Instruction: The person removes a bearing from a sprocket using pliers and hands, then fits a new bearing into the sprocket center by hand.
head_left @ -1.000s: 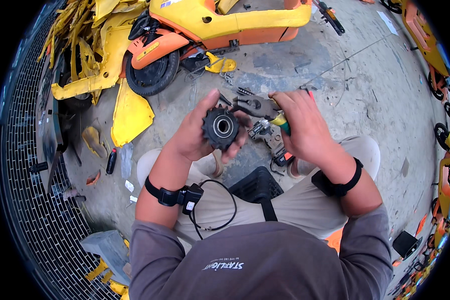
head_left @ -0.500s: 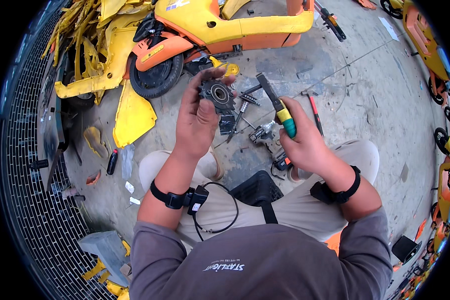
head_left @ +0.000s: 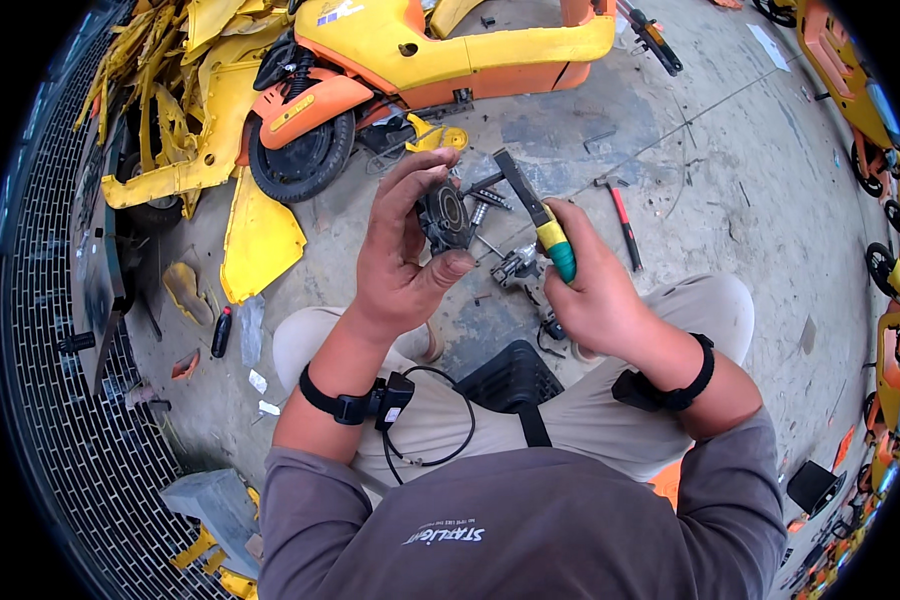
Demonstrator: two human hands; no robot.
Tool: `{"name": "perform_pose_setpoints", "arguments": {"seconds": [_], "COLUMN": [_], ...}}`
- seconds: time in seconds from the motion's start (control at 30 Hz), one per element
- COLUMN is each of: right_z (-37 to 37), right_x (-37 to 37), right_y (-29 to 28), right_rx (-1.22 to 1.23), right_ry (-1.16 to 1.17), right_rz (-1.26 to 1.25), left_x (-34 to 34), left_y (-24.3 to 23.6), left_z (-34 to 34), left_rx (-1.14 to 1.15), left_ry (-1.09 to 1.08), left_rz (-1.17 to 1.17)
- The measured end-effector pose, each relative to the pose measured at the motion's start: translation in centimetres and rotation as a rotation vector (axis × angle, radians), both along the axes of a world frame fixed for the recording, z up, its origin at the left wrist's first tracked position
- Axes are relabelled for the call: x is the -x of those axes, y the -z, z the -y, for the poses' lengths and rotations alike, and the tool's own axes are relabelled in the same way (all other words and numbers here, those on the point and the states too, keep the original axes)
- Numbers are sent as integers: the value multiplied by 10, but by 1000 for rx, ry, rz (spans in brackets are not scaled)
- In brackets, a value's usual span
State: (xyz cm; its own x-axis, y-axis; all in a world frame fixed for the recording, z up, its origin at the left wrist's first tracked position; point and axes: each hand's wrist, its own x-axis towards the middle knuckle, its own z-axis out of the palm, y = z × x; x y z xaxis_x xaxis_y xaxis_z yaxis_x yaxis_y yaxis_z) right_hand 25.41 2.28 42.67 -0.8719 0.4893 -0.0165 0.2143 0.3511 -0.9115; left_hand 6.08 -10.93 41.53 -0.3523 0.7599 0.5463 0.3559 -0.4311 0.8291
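Note:
My left hand is curled round a dark round metal part with a ring-shaped bearing in its middle, fingers over the far side and thumb below. The part's ringed face is tilted toward the right. A flat-bladed chisel with a yellow and green handle is in my right hand. Its blade points up and to the left, apart from the round part. Beneath the hands, a metal tool with a threaded or spring-like shaft lies on the floor, partly hidden, beside a silver-coloured metal device.
A hammer with a red handle lies on the floor to the right. Between my knees is a black plastic crate. Ahead stands a yellow and orange scooter body, with piled yellow panels left of it. A dark bottle lies farther left.
My left hand has turned the round part so its face slants more to the right, and the thumb has moved down. The chisel has shifted slightly left.

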Motion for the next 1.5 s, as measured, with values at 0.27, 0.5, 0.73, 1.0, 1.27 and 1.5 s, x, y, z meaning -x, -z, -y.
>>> {"name": "perform_pose_setpoints", "arguments": {"seconds": [0.27,0.5,0.73,1.0,1.27,1.5], "right_z": [6,11,12,-7,-28,-26], "right_x": [0,-2,-3,-3,2,-4], "right_y": [0,-5,6,0,-20,7], "right_rx": [-237,-51,-124,-612,-1138,-347], "right_ry": [32,25,49,-134,-397,-49], "right_rz": [-4,105,26,-89,-398,-113], "left_x": [-2,-8,-10,12,-2,7], "left_y": [2,4,4,-20,-24,-3], "left_z": [-2,-4,-6,4,16,5], "left_rx": [-25,21,35,494,1142,322], "left_ry": [-47,-131,-68,112,447,180], "left_rz": [-100,-312,-33,830,997,731]}}
